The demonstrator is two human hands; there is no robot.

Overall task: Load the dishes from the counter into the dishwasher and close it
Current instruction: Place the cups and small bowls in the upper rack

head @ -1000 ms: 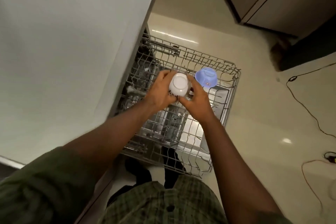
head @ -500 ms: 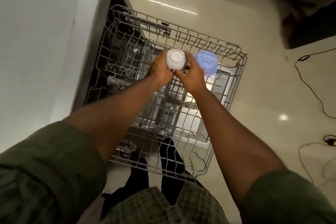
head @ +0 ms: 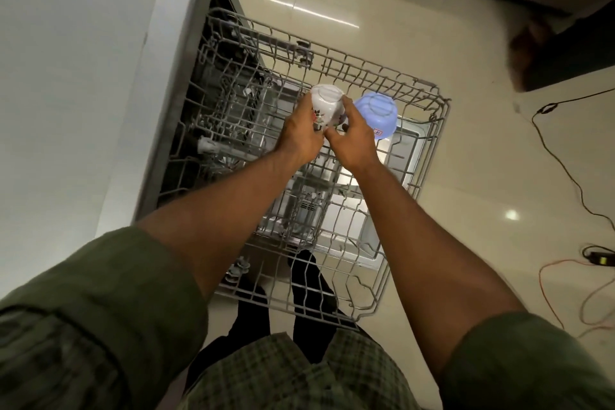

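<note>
View from above of a pulled-out dishwasher rack [head: 416,263] with the person standing at its near edge. Both hands grasp one white cup [head: 327,105], held upside down with its base facing up: the left hand [head: 301,140] wraps its left side and the right hand [head: 352,140] its right side, the fingertips of both pressed against the cup wall. The cup is over the far part of the rack; whether its rim already rests on the wires cannot be told. Just to its right a blue bowl [head: 377,113] sits inverted in the rack's far right area, apparently already loaded. The rest of the rack looks mostly bare. The counter [head: 73,76] fills the left of the view; no dishes show on the part visible. Judged progress: early to middle, with one piece placed, one being set down, and the rack and dishwasher not yet closed.
</note>
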